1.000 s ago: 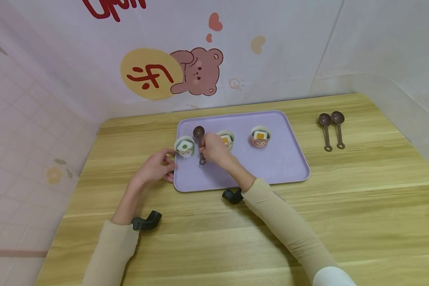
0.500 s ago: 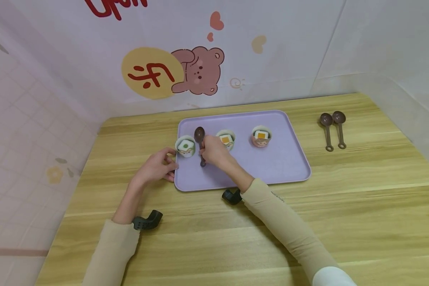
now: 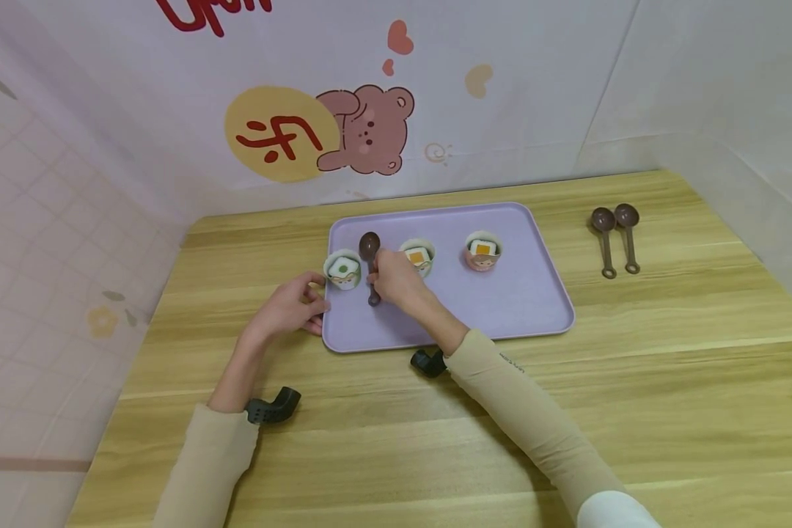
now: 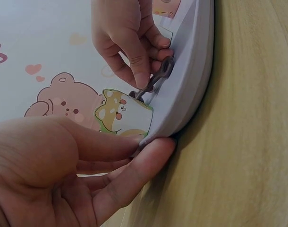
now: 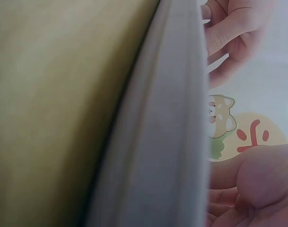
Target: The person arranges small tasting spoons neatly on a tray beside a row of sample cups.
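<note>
In the head view, my right hand (image 3: 399,279) pinches the handle of a brown measuring spoon (image 3: 369,245) over the left part of a lilac tray (image 3: 501,308). Its bowl points toward the back wall. My left hand (image 3: 289,308) holds the tray's left edge; the left wrist view has the thumb on top of the rim and a finger (image 4: 156,153) beneath. A paper cup with a green-dotted white piece (image 3: 342,270) stands left of the spoon. Another cup (image 3: 425,268), with an orange-topped piece, is partly hidden behind my right hand.
A third cup (image 3: 482,253), pink with an orange-topped white piece, stands on the tray farther right. Two more brown measuring spoons (image 3: 609,238) lie side by side on the wooden table (image 3: 686,352) at the right. A printed cloth wall (image 3: 501,139) rises behind the table.
The spoon's bowl tilts slightly between the frames while my right hand keeps its pinch on the handle. My left hand stays at the tray's edge, and the cups stand where they were.
</note>
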A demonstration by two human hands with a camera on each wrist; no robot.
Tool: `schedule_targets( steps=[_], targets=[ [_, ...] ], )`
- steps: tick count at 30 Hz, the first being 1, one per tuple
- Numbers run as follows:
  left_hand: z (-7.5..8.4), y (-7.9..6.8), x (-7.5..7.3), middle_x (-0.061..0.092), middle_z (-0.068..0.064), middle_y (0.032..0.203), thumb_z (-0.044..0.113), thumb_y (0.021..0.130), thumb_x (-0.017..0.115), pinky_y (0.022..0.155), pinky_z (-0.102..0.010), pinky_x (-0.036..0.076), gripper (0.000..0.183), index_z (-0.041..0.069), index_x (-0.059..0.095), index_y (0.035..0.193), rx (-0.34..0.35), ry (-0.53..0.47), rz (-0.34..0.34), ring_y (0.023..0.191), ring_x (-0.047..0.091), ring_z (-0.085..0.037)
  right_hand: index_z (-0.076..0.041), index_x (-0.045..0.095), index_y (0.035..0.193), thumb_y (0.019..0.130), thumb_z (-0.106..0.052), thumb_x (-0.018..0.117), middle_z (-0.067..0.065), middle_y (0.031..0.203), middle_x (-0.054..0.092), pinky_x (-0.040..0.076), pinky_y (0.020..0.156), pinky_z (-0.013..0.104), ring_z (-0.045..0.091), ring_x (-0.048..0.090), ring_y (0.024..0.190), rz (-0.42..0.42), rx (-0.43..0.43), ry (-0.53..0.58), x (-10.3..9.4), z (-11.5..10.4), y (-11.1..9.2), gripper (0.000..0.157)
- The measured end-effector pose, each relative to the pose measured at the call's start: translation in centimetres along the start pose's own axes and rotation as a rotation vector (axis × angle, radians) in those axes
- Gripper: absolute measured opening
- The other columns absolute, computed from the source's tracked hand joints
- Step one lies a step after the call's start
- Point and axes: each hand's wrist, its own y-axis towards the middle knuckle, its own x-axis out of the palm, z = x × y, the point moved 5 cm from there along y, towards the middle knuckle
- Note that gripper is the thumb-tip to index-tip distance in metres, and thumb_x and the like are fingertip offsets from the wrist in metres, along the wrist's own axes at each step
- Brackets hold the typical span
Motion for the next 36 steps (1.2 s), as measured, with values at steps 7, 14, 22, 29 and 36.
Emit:
schedule_targets(
  steps=[7, 14, 22, 29, 36],
  targets=[
    [0.0, 0.1, 0.0, 0.056, -0.026, 0.108, -0.003, 0.101, 0.054, 0.066, -0.037, 0.065, 0.046, -0.01, 0.036, 0.143, 0.001, -0.002, -0.002, 0.068, 0.068, -0.022, -0.001, 0.059, 0.096, 0.098, -0.014, 0.068, 0.011, 0.082, 0.064, 0.048, 0.054, 0.024, 0.02, 0.061, 0.071, -0.023, 0.014, 0.006, -0.1, 0.0, -0.1, 0.016],
    [0.0, 0.1, 0.0, 0.056, -0.026, 0.109, -0.001, 0.102, 0.054, 0.066, -0.037, 0.065, 0.046, -0.01, 0.036, 0.144, -0.004, 0.012, -0.004, 0.068, 0.068, -0.023, 0.001, 0.057, 0.099, 0.1, -0.018, 0.067, 0.01, 0.079, 0.061, 0.048, 0.051, 0.024, 0.019, 0.06, 0.066, -0.02, -0.012, 0.007, -0.5, -0.1, -0.6, 0.021],
    [0.0, 0.1, 0.0, 0.055, -0.026, 0.11, -0.001, 0.102, 0.054, 0.066, -0.037, 0.065, 0.047, -0.009, 0.036, 0.144, -0.008, 0.024, -0.002, 0.068, 0.068, -0.023, 0.007, 0.055, 0.121, 0.102, -0.02, 0.062, 0.011, 0.078, 0.063, 0.049, 0.048, 0.024, 0.018, 0.062, 0.06, -0.042, -0.054, -0.001, -0.8, -0.1, -1.0, 0.033],
    [-0.1, 0.1, 0.0, 0.055, -0.025, 0.108, -0.001, 0.102, 0.054, 0.065, -0.036, 0.065, 0.046, -0.009, 0.037, 0.143, 0.003, 0.039, 0.0, 0.067, 0.068, -0.022, 0.007, 0.053, 0.13, 0.103, -0.02, 0.061, 0.009, 0.078, 0.061, 0.044, 0.047, 0.024, 0.016, 0.056, 0.059, -0.041, -0.071, -0.009, -1.1, -0.1, -1.5, 0.039],
    [-0.1, 0.1, -0.1, 0.056, -0.025, 0.107, -0.002, 0.101, 0.055, 0.064, -0.036, 0.065, 0.046, -0.01, 0.037, 0.143, 0.013, 0.042, 0.001, 0.067, 0.068, -0.021, 0.006, 0.056, 0.128, 0.102, -0.018, 0.062, 0.008, 0.081, 0.065, 0.047, 0.052, 0.025, 0.016, 0.058, 0.063, 0.012, -0.141, 0.036, -1.8, -0.3, -1.8, 0.036]
  ],
)
